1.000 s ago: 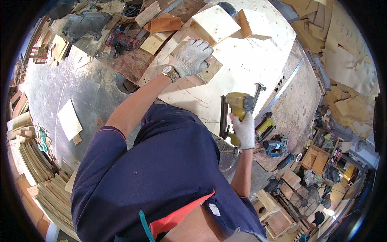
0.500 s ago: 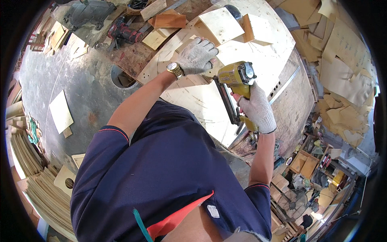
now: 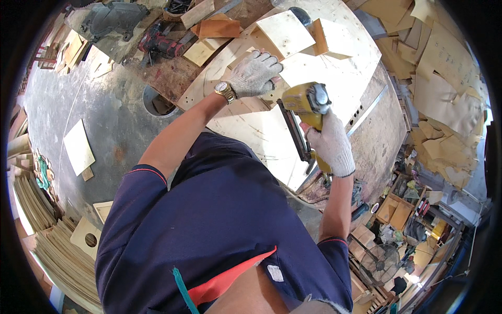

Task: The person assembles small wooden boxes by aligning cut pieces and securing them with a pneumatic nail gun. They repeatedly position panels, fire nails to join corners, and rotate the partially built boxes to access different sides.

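Note:
My right hand (image 3: pixel 332 144), in a white knitted glove, is closed around the handle of a yellow nail gun (image 3: pixel 300 102). Its long black magazine slants down toward me, and the silvery top end looks blurred. Left of the gun's nose, my gloved left hand (image 3: pixel 255 75) curls over a small pale wooden piece (image 3: pixel 261 103), mostly hidden under the palm. Both lie over a large pale plywood panel (image 3: pixel 277 138). Just beyond my left fingers stands an angled wooden block with a pale top (image 3: pixel 285 34), and to its right a similar block (image 3: pixel 334 39).
A red and black cordless drill (image 3: pixel 159 44) lies at the far left of the workbench (image 3: pixel 175 73). Brown offcuts (image 3: pixel 217 29) sit beside it. Sheets of brown board (image 3: pixel 444 78) pile up on the right. A fan (image 3: pixel 380 261) stands lower right, stacked plywood (image 3: pixel 65 267) lower left.
The nail gun's top has tipped slightly, and my right hand has shifted a little to the left. My left hand stays in nearly the same place.

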`<state>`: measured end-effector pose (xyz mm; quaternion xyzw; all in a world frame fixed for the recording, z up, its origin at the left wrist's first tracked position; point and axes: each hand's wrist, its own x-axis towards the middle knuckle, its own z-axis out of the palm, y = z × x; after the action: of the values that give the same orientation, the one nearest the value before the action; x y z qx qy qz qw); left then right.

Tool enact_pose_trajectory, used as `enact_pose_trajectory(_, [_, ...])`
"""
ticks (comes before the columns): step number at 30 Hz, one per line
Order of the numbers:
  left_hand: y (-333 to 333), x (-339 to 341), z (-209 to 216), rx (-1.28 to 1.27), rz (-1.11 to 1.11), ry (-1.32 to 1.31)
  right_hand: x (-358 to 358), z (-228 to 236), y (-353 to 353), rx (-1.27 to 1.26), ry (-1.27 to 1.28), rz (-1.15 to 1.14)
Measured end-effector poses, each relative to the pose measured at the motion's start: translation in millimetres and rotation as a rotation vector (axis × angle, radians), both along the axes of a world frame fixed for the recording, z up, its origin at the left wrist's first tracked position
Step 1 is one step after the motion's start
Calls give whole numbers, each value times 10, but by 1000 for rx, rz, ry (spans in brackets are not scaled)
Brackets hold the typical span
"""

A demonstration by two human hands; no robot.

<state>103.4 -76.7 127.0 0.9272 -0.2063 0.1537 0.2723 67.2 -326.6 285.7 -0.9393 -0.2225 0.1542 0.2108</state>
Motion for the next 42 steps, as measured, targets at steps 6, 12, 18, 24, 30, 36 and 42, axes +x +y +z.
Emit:
enact_pose_trajectory(6, [300, -129, 109, 275, -258, -182, -523, -141, -362, 261, 163, -482])
enact_pose_trajectory(12, [179, 343, 511, 517, -530, 147, -1012, -370, -601, 375, 220, -723])
enact_pose_trajectory(18, [-688, 845, 753, 832, -774, 400, -1265, -468, -729, 403, 246, -814])
enact_pose_trajectory(24, [-888, 782, 187, 652, -555, 67, -1428, -489, -785, 438, 225, -933])
enact_pose_trajectory(30, [-754, 511, 114, 438, -474, -86, -1510, -537, -836, 442, 265, -969])
enact_pose_trajectory(36, [-439, 541, 52, 188, -566, -48, -1360, -505, -781, 397, 277, -899])
enact_pose_trajectory(42, [-764, 558, 112, 457, -631, 101, -1140, -431, -689, 375, 278, -790])
